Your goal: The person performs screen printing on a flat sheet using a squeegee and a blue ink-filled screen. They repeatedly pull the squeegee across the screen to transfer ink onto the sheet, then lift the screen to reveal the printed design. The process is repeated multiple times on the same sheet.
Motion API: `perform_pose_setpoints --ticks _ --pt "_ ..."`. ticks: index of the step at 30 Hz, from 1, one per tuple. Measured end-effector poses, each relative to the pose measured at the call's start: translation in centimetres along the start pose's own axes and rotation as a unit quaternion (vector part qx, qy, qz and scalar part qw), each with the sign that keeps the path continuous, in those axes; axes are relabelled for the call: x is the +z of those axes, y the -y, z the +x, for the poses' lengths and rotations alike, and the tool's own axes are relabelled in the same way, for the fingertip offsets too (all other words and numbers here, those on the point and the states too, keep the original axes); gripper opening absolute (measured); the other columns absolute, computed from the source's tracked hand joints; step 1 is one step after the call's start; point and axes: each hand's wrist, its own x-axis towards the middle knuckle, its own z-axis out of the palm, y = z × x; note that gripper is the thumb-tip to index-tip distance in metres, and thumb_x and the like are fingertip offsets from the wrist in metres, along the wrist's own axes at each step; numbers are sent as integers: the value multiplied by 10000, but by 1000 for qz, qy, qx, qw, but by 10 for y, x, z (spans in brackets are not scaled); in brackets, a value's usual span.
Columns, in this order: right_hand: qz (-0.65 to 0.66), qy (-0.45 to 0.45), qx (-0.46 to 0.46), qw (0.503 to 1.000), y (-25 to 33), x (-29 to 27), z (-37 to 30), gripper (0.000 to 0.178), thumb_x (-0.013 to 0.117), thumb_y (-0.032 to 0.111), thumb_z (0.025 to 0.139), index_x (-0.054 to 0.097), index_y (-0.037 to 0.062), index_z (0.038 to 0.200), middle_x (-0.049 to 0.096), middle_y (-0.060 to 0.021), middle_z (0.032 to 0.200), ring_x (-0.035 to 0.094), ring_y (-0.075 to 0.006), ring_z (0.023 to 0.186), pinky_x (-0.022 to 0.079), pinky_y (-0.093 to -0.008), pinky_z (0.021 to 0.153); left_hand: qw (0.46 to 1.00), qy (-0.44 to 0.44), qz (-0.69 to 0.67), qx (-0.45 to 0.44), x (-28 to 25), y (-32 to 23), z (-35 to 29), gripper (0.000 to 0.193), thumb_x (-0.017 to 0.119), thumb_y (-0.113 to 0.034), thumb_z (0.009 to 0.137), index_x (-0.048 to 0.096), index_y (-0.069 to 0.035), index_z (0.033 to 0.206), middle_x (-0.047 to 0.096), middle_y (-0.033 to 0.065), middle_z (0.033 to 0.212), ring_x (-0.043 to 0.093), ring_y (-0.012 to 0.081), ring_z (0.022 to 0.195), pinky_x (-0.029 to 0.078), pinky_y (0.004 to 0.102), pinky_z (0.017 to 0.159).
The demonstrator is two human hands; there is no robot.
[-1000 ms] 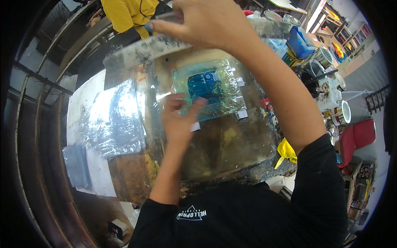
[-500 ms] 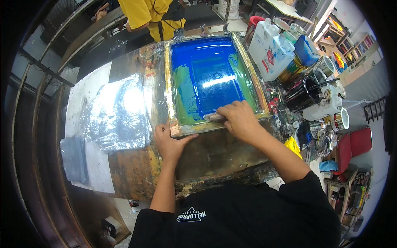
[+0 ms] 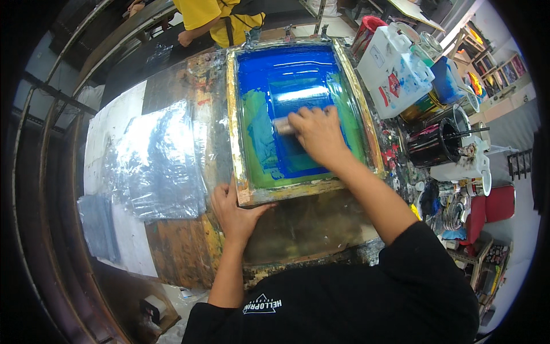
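Observation:
A wooden-framed printing screen (image 3: 243, 198) lies on the stained work table, with blue ink (image 3: 286, 66) spread over its green-coated mesh. My right hand (image 3: 319, 135) is closed round a squeegee (image 3: 283, 126), slightly blurred, at about the middle of the mesh. Part of the squeegee is hidden under my fingers. At the frame's near left corner, my left hand (image 3: 234, 215) grips the wood, its thumb along the near edge and its fingers by the left side. Clear plastic sheets (image 3: 157, 163) lie on the table left of the frame.
Right of the screen stand a white jerrycan (image 3: 392, 71), a black ink pot (image 3: 432, 143) and several stained cans. Darker plastic sheets (image 3: 98, 226) lie at the table's left edge. A person in a yellow shirt (image 3: 200, 11) stands beyond the table. Metal rails (image 3: 48, 149) rise at left.
My right hand has slid the squeegee away from me, from the near edge of the screen to its middle. My left hand still grips the frame's corner.

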Motion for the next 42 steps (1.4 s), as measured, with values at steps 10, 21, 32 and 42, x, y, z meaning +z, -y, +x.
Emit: perform_pose_setpoints --ticks 10,21,32,42 --pt "18 182 11 983 -64 -15 131 362 674 234 932 660 199 1292 734 -83 1201 704 -341 1158 478 -628 962 997 -44 -49 44 4 9 -5 1039 1014 -517 509 640 1 1329 653 135 1112 575 352 1060 446 468 945" --pt "-20 89 -5 996 -40 -9 87 310 731 229 885 651 179 1180 713 -84 1093 720 -335 1028 510 -575 844 989 -77 -116 45 12 16 -15 1096 936 -538 690 505 18 1531 690 165 1120 570 358 1027 436 468 945" --pt "32 67 0 997 45 -117 -60 396 727 431 895 650 81 1063 677 -119 935 677 -325 937 497 -499 803 933 -95 -347 14 -4 -24 -4 789 890 -286 873 527 33 1496 675 143 1249 618 284 1145 476 405 1020" --pt "-56 -233 -64 969 17 -201 69 647 620 701 936 762 73 869 731 -114 783 722 -292 767 439 -483 859 983 -63 -174 -12 -28 -72 64 773 776 -340 983 434 71 1542 614 201 1216 607 296 1050 488 382 976"
